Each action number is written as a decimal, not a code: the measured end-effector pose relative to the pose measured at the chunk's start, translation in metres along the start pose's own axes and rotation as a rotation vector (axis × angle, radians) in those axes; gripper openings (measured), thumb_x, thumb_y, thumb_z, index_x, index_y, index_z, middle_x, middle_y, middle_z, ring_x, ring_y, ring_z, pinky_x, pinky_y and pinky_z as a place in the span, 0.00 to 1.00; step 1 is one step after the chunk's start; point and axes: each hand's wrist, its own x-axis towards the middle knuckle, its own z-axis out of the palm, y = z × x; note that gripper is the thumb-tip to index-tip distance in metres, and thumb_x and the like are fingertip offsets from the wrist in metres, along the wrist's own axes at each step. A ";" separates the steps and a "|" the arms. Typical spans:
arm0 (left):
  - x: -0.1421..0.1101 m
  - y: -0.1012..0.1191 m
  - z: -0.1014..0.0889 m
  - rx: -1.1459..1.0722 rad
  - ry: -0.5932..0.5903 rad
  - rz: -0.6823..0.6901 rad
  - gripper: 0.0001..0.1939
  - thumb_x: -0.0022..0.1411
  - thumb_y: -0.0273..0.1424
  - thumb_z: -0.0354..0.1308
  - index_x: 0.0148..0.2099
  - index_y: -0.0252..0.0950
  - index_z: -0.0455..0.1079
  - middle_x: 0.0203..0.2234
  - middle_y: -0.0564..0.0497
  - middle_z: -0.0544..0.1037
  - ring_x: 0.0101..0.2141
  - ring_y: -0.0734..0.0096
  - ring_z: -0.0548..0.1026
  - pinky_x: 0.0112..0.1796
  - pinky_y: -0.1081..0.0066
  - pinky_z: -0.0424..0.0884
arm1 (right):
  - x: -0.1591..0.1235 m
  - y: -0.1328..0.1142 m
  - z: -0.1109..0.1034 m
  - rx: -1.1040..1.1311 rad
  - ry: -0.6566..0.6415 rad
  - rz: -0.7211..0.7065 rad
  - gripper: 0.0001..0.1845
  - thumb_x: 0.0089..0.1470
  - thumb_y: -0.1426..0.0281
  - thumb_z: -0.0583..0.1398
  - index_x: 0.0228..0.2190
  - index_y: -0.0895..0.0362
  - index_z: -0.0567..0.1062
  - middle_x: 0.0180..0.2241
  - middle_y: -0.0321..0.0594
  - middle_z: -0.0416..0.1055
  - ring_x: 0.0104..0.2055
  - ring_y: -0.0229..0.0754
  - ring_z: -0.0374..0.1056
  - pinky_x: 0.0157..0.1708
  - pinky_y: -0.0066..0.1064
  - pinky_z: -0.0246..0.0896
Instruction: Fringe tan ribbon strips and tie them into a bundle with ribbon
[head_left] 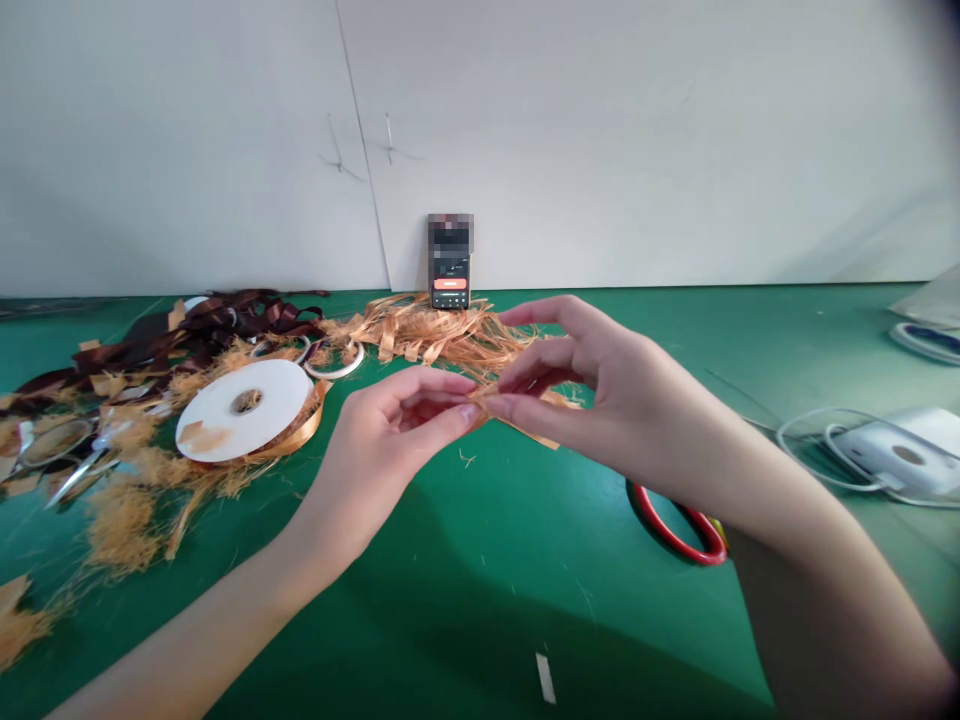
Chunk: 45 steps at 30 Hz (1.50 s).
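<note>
Both hands meet above the middle of the green table (480, 560). My left hand (397, 415) pinches one end of a short piece of tan ribbon (484, 393) between thumb and fingers. From the other side, my right hand (592, 385) grips the same ribbon, its index finger raised. My fingers hide much of the ribbon. Just behind them lies a pile of frayed tan ribbon strips (435, 335). Left of my left hand, a white spool (217, 415) wound with tan ribbon rests on its side.
A phone (450, 262) leans upright against the white wall (637, 140). Brown ribbon (142, 340) and loose tan fibres (127, 515) cover the left. A red scissor handle (679, 535) shows beneath my right forearm. A white device (911, 450) with a cable sits at right.
</note>
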 end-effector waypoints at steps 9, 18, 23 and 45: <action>-0.001 0.005 0.002 -0.038 0.015 -0.126 0.10 0.53 0.39 0.64 0.37 0.42 0.76 0.34 0.50 0.81 0.40 0.62 0.78 0.28 0.75 0.72 | 0.002 0.005 0.002 0.130 -0.038 0.062 0.24 0.49 0.71 0.62 0.49 0.50 0.65 0.31 0.33 0.79 0.33 0.42 0.76 0.32 0.32 0.70; -0.001 -0.001 0.000 -0.018 -0.011 0.000 0.07 0.53 0.37 0.65 0.32 0.41 0.77 0.38 0.51 0.80 0.40 0.66 0.77 0.40 0.71 0.73 | 0.000 0.007 0.001 0.151 -0.074 0.069 0.26 0.47 0.72 0.63 0.49 0.48 0.66 0.29 0.31 0.79 0.33 0.42 0.76 0.33 0.32 0.71; 0.001 -0.003 0.000 -0.024 0.030 -0.038 0.10 0.55 0.40 0.64 0.35 0.41 0.76 0.33 0.52 0.80 0.39 0.68 0.76 0.41 0.72 0.71 | 0.002 0.008 -0.002 0.167 -0.071 0.124 0.28 0.46 0.71 0.64 0.50 0.49 0.67 0.28 0.33 0.79 0.29 0.42 0.75 0.27 0.31 0.70; -0.002 0.003 0.005 0.013 0.000 -0.043 0.13 0.49 0.34 0.68 0.38 0.39 0.73 0.27 0.54 0.78 0.32 0.71 0.78 0.31 0.76 0.74 | 0.003 0.003 -0.002 0.198 -0.116 0.192 0.24 0.45 0.75 0.62 0.46 0.54 0.68 0.34 0.39 0.78 0.34 0.42 0.76 0.28 0.30 0.71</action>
